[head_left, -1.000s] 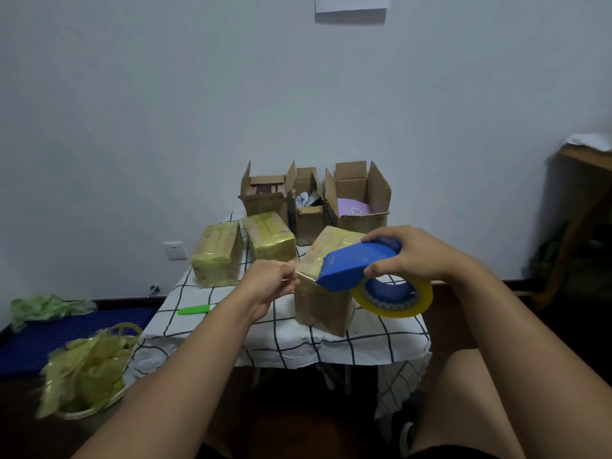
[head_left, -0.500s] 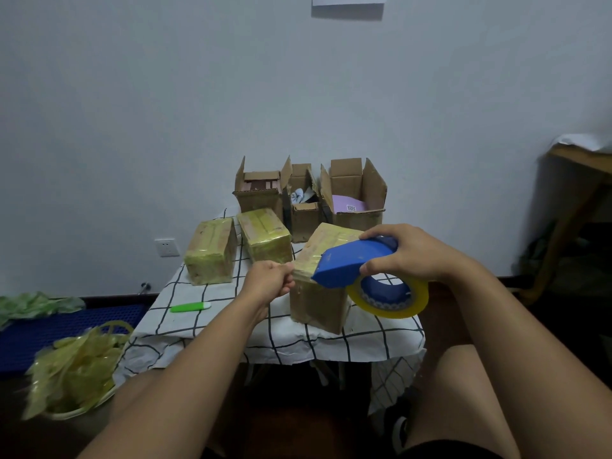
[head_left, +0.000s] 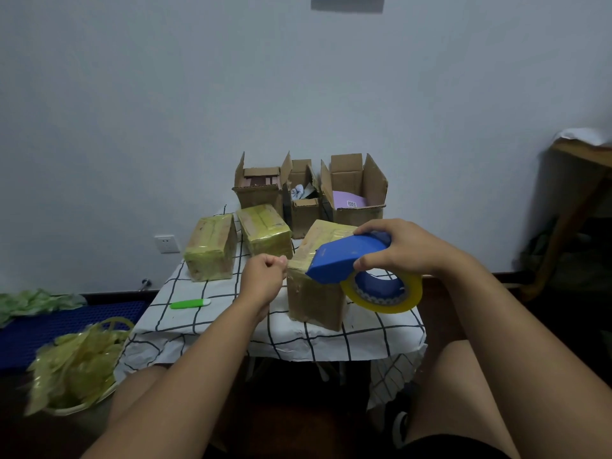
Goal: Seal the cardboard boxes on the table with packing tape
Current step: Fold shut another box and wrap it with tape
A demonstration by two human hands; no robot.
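The cardboard box (head_left: 314, 286) is stood near the front edge of the table (head_left: 364, 339), partly wrapped in yellowish tape; it looks light and stiff, so it is best held by its flat sides. The blue tape dispenser (head_left: 351, 256) is gripped by the curled fingers of the right hand (head_left: 400, 246) — its roll (head_left: 381, 293) hangs below. The left hand (head_left: 265, 276) is closed, fingers together, just left of the box; whether a tape end is pinched cannot be told — thin tape is sticky and floppy.
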